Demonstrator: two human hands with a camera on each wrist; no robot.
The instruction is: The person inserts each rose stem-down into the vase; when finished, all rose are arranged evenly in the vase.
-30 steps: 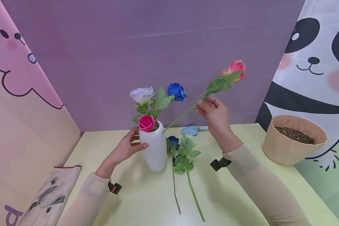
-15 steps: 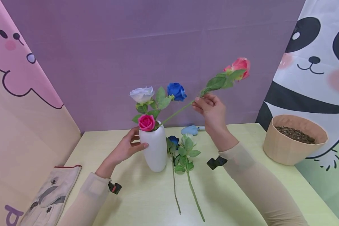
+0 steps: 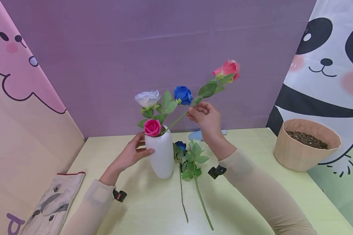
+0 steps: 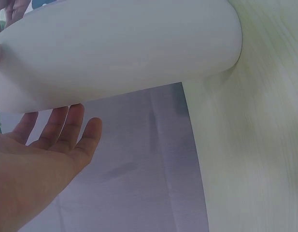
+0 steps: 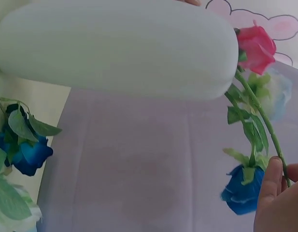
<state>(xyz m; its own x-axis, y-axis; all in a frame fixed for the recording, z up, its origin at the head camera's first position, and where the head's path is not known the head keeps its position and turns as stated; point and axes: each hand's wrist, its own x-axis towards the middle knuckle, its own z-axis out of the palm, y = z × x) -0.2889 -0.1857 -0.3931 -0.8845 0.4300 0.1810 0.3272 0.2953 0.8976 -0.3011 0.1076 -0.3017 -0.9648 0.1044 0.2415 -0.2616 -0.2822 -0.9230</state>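
Note:
A white vase (image 3: 160, 155) stands upright on the table, holding a white rose (image 3: 148, 99), a blue rose (image 3: 183, 95) and a magenta rose (image 3: 152, 127). My left hand (image 3: 133, 152) grips its upper part, thumb in front; in the left wrist view several fingertips (image 4: 77, 110) touch its side. Between thumb and fingers, my right hand (image 3: 206, 118) pinches the green stem of a coral-pink rose (image 3: 228, 69). That rose leans up to the right, its stem's lower end inside the vase mouth and hidden there. In the right wrist view the stem (image 5: 257, 104) enters at the rim.
Right of the vase lie a dark blue rose (image 3: 180, 146) and a whitish rose (image 3: 195, 147), stems toward me. Behind them is a light-blue trowel (image 3: 195, 135). A tan pot (image 3: 294, 151) of soil stands at right; a folded cloth (image 3: 51, 202) lies at left.
My right hand has moved left, nearer the vase, and the coral-pink rose has swung left and become steeper. Its stem's lower end has gone into the vase mouth. The left hand stays put.

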